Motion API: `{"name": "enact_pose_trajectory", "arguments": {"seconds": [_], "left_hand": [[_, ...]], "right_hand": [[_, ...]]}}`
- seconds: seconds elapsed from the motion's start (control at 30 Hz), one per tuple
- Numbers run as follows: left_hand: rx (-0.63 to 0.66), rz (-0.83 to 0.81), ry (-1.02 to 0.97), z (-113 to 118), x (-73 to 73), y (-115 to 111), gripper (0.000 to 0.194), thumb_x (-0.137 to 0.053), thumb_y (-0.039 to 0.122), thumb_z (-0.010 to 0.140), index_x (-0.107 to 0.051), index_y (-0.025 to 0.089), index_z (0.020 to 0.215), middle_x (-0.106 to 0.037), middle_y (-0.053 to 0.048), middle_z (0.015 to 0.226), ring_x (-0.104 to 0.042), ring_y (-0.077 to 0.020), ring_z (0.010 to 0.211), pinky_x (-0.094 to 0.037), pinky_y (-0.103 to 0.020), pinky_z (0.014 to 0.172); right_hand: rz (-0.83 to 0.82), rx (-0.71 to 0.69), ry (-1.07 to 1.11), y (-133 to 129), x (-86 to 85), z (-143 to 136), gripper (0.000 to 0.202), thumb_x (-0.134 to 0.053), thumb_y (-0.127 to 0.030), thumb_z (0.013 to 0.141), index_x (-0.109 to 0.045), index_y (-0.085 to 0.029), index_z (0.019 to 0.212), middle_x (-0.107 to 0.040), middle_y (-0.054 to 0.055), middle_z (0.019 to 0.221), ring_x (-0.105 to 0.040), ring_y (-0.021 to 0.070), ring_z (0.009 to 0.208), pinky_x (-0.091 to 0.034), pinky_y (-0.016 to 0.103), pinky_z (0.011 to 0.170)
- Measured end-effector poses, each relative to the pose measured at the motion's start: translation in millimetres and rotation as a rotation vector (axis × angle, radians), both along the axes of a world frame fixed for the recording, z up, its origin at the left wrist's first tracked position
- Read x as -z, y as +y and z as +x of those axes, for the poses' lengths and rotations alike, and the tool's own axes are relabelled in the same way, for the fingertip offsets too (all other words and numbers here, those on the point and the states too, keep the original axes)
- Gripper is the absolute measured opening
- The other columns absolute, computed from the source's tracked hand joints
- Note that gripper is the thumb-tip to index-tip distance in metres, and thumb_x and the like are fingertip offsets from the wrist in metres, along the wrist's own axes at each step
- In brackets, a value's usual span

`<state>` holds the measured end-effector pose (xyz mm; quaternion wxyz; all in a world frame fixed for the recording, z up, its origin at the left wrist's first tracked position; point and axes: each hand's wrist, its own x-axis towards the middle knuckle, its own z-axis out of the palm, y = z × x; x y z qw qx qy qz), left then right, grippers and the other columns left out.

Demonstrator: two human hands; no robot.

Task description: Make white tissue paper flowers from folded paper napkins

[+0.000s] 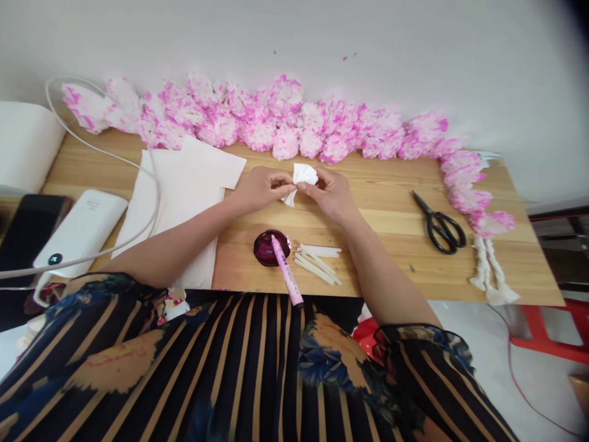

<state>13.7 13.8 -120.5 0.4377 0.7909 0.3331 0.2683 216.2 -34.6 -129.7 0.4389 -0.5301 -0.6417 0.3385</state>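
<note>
While finished-looking pink-tipped flowers (285, 95) line the wall (322, 31), your left hand (261, 189) and right hand (337, 195) pinch white paper (305, 174), gathered but not fluffed.

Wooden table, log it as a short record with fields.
Surface: light wooden table
Left hand: pinches crumpled white tissue
Right hand: pinches the same tissue
Back: row of ruffled pink-and-white paper flowers
Left side: flat white paper sheets
Right side: black metal scissors
Front: pink marker pen leaning on dark round dish; thin off-white sticks nearby
</note>
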Motion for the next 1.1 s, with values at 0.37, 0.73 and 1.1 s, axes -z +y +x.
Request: {"name": "enact_pose_trajectory", "arguments": {"seconds": [0.37,0.73,1.1], "left_hand": [[-0.181,-0.156,-0.136,7,6.9,2,0.03,-0.062,0.043,0.083,-0.072,0.014,0.082,-0.067,-0.001,0.074,-0.058,-0.0127,0.068,-0.045,-0.024,0.064],[-0.236,0.313,0.149,12,-4.2,-16,0.022,-0.056,0.024,0.092,-0.068,0.019,0.074,-0.067,-0.004,0.072,-0.058,-0.0184,0.072,-0.039,-0.03,0.07],[-0.209,0.005,-0.08,10,3.1,-14,0.024,-0.061,0.031,0.09,-0.078,0.017,0.099,-0.078,-0.003,0.09,-0.064,-0.0156,0.077,-0.044,-0.025,0.07]], "right_hand": [[-0.059,0.113,0.072,-5,-3.7,-8,0.022,-0.068,-0.041,0.085,-0.074,-0.02,0.085,-0.072,0.001,0.079,-0.061,0.0158,0.074,-0.048,0.031,0.073],[-0.039,0.154,0.042,-8,-4.8,-16,0.028,-0.07,-0.047,0.083,-0.068,-0.02,0.076,-0.068,0.0,0.073,-0.055,0.0154,0.07,-0.041,0.029,0.067],[-0.118,0.124,0.165,-5,-7.1,-11,0.037,-0.072,-0.057,0.078,-0.062,-0.021,0.073,-0.063,-0.001,0.068,-0.053,0.0139,0.066,-0.041,0.03,0.067]]}}
